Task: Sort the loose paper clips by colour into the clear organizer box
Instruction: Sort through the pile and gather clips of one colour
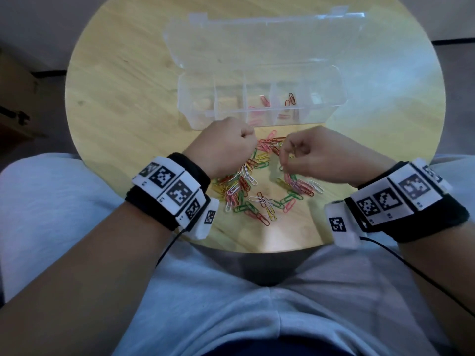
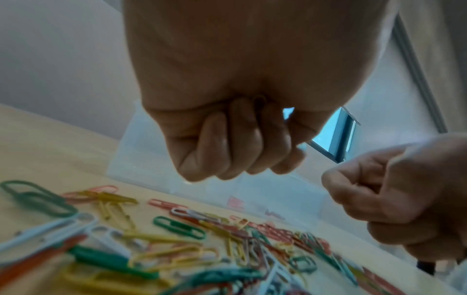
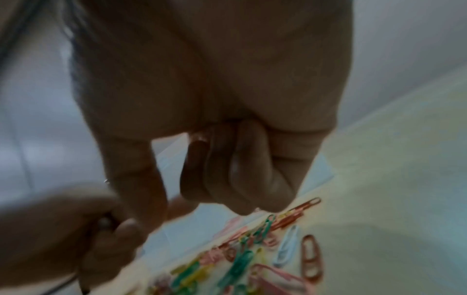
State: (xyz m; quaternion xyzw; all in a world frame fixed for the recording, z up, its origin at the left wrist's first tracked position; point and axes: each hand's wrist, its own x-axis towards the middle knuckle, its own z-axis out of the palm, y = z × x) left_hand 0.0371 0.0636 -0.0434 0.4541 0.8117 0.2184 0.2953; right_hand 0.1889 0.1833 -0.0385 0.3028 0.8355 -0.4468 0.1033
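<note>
A mixed pile of loose paper clips (image 1: 246, 186) in red, green, yellow, white and pink lies on the round wooden table between my wrists. Behind it stands the clear organizer box (image 1: 218, 122) with its lid folded back. One compartment holds pink clips (image 1: 264, 101), the one to its right red clips (image 1: 290, 98). My left hand (image 1: 226, 147) hovers over the pile's far left as a tight fist; a clip loop (image 2: 260, 99) shows inside it. My right hand (image 1: 308, 155) hangs over the pile's far right with fingers curled, and something pink (image 3: 199, 137) is tucked against the palm.
The table (image 1: 115, 86) shows bare wood left of the box and along the right side. The lid (image 1: 257, 34) reaches toward the far edge. My lap in light grey trousers presses against the near rim. A brown cardboard shape (image 1: 15, 98) sits on the floor to the left.
</note>
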